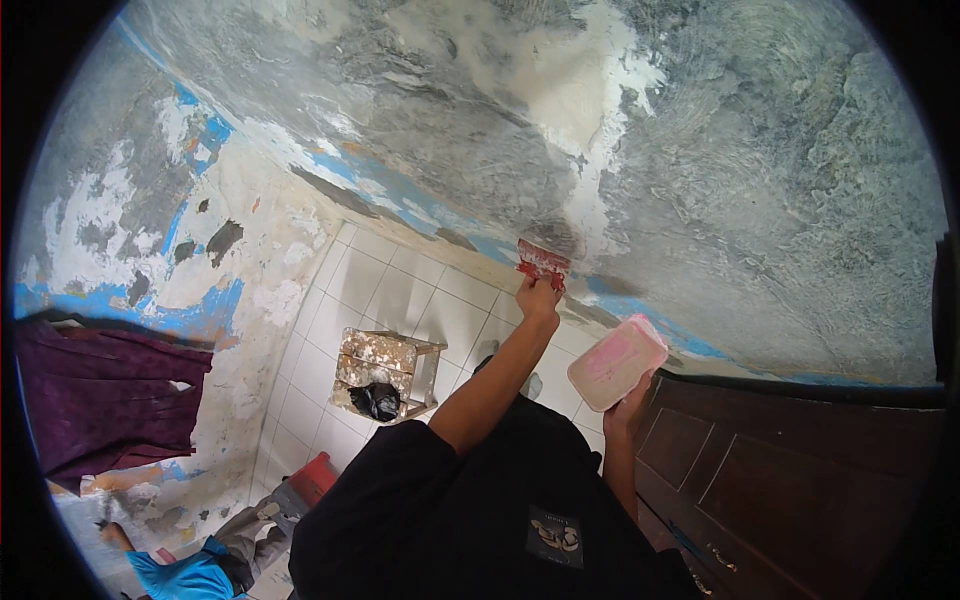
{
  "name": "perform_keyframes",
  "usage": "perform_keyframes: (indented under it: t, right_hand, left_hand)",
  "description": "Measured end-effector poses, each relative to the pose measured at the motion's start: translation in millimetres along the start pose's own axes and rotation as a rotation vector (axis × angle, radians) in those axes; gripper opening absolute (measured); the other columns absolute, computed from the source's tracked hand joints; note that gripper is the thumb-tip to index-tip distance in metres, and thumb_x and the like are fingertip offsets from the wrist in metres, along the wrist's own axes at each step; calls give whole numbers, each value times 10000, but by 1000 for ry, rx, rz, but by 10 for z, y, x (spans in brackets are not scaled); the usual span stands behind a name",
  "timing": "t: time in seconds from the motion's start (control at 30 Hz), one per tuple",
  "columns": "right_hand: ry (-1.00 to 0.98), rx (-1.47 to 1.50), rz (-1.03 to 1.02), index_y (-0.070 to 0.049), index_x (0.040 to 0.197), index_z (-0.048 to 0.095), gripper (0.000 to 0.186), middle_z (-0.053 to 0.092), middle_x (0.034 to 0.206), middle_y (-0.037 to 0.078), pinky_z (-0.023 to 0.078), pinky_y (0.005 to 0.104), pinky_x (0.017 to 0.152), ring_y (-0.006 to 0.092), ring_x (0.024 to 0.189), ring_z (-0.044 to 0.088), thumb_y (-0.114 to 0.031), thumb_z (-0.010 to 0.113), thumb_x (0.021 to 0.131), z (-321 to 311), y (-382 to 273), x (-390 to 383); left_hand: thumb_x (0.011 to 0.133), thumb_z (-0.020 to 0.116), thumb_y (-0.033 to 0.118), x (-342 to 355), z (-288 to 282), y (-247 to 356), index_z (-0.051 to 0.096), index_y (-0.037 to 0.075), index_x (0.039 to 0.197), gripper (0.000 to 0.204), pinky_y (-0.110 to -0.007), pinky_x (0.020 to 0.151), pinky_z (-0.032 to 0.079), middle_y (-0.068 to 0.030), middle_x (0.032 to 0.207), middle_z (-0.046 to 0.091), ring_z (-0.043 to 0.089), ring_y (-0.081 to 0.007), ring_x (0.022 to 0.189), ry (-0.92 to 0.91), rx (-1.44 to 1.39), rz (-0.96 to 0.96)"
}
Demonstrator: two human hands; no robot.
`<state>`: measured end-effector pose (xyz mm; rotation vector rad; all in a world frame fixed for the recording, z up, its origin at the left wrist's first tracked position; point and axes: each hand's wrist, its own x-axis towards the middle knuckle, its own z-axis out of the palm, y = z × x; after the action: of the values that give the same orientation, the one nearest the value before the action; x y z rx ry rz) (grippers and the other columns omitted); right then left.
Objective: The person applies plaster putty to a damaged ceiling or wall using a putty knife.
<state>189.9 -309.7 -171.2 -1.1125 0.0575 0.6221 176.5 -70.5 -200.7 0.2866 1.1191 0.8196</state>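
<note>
My left hand [538,297] is raised to the wall and grips a red-handled putty knife [543,262], whose blade is pressed against the grey, patchy plaster wall [700,150] just under a white streak of filler [590,190]. Lower and to the right, my right hand [628,405] holds a pink rectangular tub [617,361] from beneath, tilted and close to the wall. My black shirt fills the lower middle of the view.
A plaster-spattered wooden stool [385,372] with a black bag on it stands on the white tiled floor [400,290]. At right is a dark brown panelled door [800,470]. A purple cloth [100,390] hangs at left. Another person in blue [190,575] crouches at bottom left beside a red object [315,475].
</note>
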Motion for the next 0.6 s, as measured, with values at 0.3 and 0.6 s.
perform_keyframes:
  t: [0.3, 0.6]
  right_hand:
    - [16, 31, -30, -102, 1517, 245, 686, 394, 1495, 130, 369, 451, 1136, 288, 1388, 412, -580, 349, 1037, -132, 13, -31]
    - [17, 31, 5, -100, 1512, 275, 692, 414, 1486, 127, 383, 451, 1127, 294, 1380, 425, -592, 351, 1031, -253, 66, 80]
  left_hand:
    - [889, 593, -10, 180, 556, -28, 586, 73, 840, 97, -291, 579, 473, -47, 729, 581, 555, -146, 646, -81, 45, 170]
    - [898, 625, 32, -1280, 452, 272, 629, 34, 911, 14, -300, 674, 541, -32, 852, 611, 619, -140, 765, -315, 81, 57]
